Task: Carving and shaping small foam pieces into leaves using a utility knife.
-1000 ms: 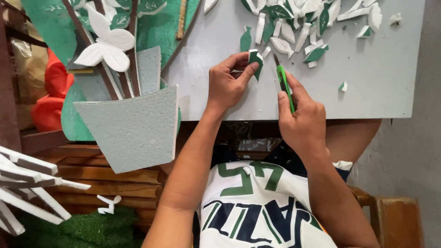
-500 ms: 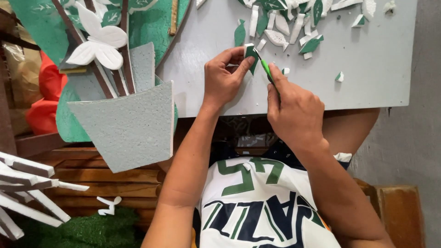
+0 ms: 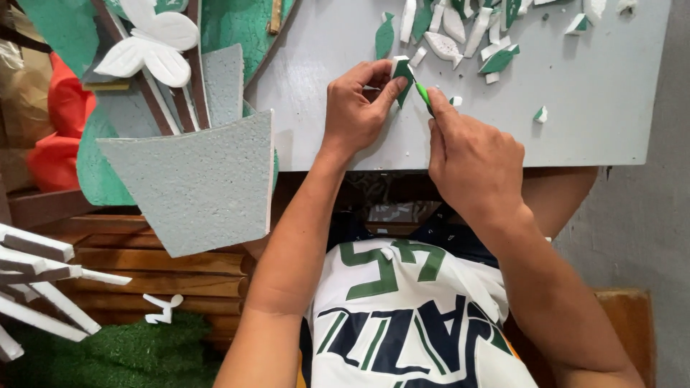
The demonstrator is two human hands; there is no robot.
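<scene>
while the left hand (image 3: 356, 108) pinches a foam leaf (image 3: 402, 75) upper centre, the right hand (image 3: 474, 154) clamps a knife (image 3: 424, 95); a slip could nick the left fingertips.

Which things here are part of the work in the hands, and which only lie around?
In use:
- left hand pinching small green-and-white foam piece
- right hand holding green-handled cutter

Lying about:
- pile of cut foam leaves
- grey foam pot shape
- white foam butterfly
- grey tabletop
</scene>
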